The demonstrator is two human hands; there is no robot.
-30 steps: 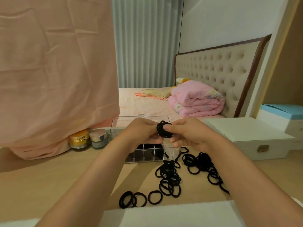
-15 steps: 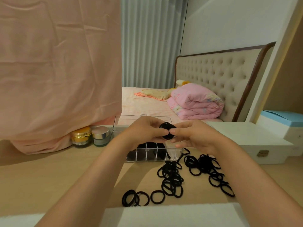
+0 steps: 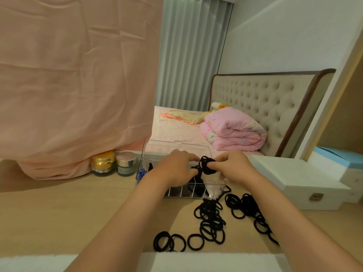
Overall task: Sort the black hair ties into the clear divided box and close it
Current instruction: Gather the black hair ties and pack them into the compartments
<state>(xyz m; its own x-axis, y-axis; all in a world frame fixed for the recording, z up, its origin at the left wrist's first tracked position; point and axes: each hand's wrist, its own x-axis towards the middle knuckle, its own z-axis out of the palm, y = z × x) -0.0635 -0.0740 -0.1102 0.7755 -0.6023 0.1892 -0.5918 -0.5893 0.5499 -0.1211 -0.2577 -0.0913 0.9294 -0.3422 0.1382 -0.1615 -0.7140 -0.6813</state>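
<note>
- Pinching a bundle of black hair ties (image 3: 206, 165), our left hand (image 3: 174, 169) and right hand (image 3: 234, 168) curl fingers round it.
- Beneath our fingers — the clear divided box (image 3: 177, 191), lid (image 3: 167, 148) up.

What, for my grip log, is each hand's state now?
Left hand: pinches the bundle of black hair ties.
Right hand: pinches the same bundle.
</note>
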